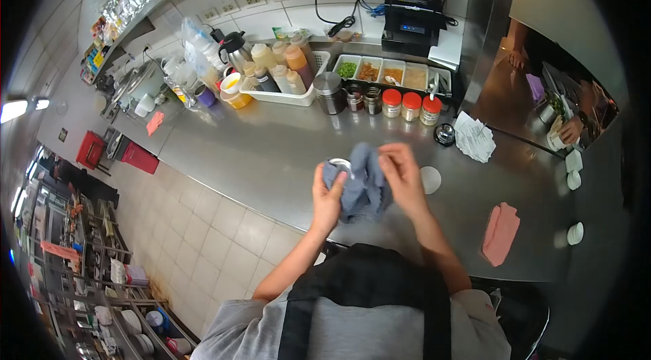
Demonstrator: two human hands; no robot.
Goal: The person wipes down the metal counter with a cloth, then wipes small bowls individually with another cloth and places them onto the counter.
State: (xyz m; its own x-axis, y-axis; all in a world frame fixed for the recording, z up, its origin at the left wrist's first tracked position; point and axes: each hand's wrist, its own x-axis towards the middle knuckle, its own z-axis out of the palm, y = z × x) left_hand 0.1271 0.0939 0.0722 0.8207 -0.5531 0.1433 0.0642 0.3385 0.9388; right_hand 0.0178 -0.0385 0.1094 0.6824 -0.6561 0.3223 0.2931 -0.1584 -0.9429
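Observation:
My left hand point(327, 197) is closed around a small round white-rimmed container point(340, 164) and part of a blue-grey cloth point(365, 187), over the steel counter point(271, 149). The cloth hangs down between my hands. To its right, my right hand point(401, 175) pinches the cloth's upper edge with its fingers. A flat white disc point(430, 179) lies on the counter just right of my right hand. What is inside the container cannot be made out.
Red-lidded jars point(410, 107), a black bell point(444, 134) and crumpled paper point(474, 137) stand behind my hands. A pink cloth point(500, 234) lies at right. A white basket point(281, 94) holds bottles. Another person's hand point(571, 130) shows through the opening at right.

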